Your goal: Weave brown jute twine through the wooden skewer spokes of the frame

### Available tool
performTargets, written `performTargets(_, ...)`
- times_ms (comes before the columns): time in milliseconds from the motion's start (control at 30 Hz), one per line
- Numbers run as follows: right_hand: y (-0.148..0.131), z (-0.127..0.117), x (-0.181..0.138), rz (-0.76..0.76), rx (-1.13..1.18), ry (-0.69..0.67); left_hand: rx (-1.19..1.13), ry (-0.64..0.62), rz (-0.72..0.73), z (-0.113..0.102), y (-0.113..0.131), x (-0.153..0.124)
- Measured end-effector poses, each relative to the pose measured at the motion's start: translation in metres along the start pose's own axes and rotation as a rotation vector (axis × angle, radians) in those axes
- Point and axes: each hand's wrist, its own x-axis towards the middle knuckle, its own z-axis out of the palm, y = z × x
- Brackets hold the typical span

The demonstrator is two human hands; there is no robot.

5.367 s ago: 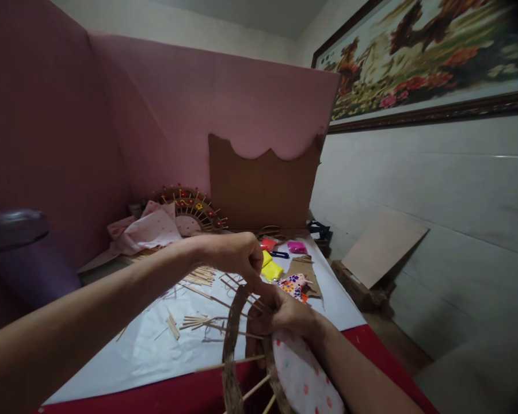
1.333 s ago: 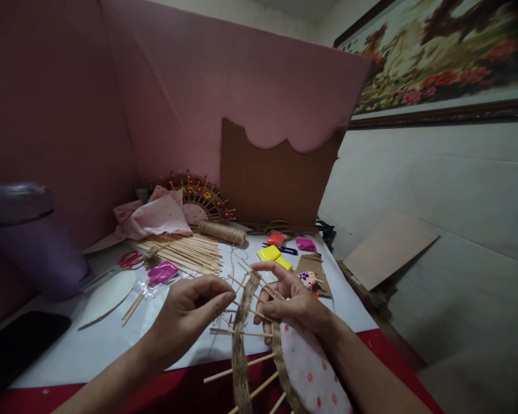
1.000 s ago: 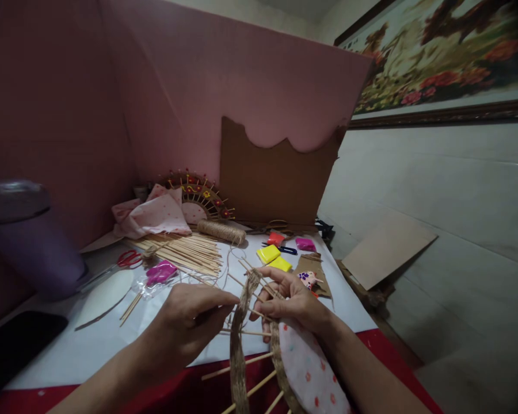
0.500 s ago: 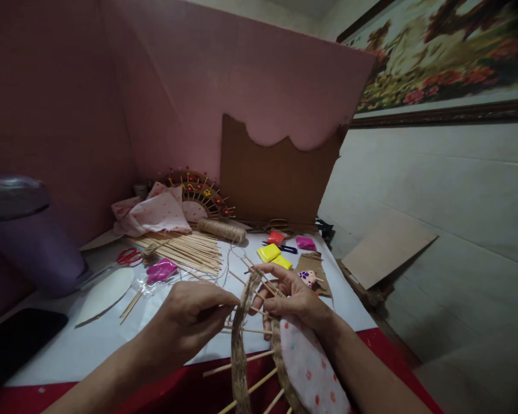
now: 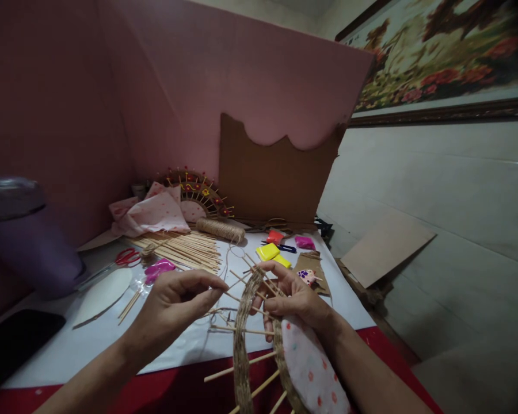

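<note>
My right hand point(image 5: 296, 302) is closed around the upper end of a half-round fan point(image 5: 313, 368) of wooden sticks, woven twine bands and white cloth with red dots. The outer woven band point(image 5: 240, 356) curves down across the sticks, left of the cloth part. Left of that band, my left hand point(image 5: 179, 302) is closed in a pinch, thumb and forefinger together on a thin strand of twine point(image 5: 238, 283) that leads toward the band. Loose twine loops hang below those fingertips. The fan's lower end runs out of view.
Behind the hands lie a twine spool point(image 5: 220, 229), many wooden sticks point(image 5: 190, 250), red-handled scissors point(image 5: 128, 257), yellow packets point(image 5: 267, 251) and dotted cloth point(image 5: 157, 210). A decorated fan point(image 5: 205, 192) leans at the back. Left are a purple tumbler point(image 5: 30, 247) and a black phone point(image 5: 21, 339).
My left hand has drawn away from the woven band to the left and slightly up, with the twine strand now showing between. My right hand keeps its hold on the fan.
</note>
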Motion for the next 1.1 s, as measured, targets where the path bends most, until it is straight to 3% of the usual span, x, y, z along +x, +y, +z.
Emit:
performTargets(267, -0.003, 0.001, 0.001, -0.023, 0.003, 0.026, -0.202, -0.029, -0.146, -0.004, -0.004, 0.011)
performTargets(400, -0.001, -0.001, 0.002, -0.019, 0.007, 0.015, -0.214, -0.185, -0.211, 0.001, -0.013, 0.012)
performTargets(567, 0.001, -0.002, 0.002, -0.01, 0.003, -0.002, -0.306, -0.387, -0.181, 0.014, -0.02, 0.008)
performTargets(933, -0.003, -0.001, 0.001, 0.02, -0.009, -0.005, -0.311, -0.33, -0.134, 0.028, -0.017, 0.002)
performTargets(1100, 0.0, 0.0, 0.002, 0.029, 0.111, -0.032, -0.291, -0.319, -0.115, 0.03, -0.025, 0.004)
